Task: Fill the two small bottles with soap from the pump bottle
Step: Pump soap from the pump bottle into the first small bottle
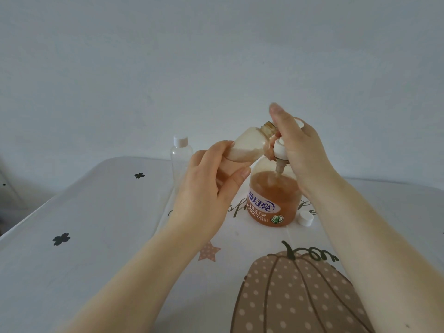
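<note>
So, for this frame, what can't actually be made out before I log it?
- Head view: the pump head and nozzle are mostly covered by the right hand, so any soap flow is unseen.
- The mouth of the small bottle held tilted by the left hand sits behind the right fingers.
- The capped small bottle is partly hidden behind the left hand.
- The pump bottle label print is too small to read.

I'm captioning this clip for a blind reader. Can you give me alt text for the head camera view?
The left hand holds a small uncapped bottle tilted at the pump bottle of orange soap, whose pump head the right hand grips. A second, capped, clear small bottle stands behind; a loose white cap lies on the tablecloth.
</note>
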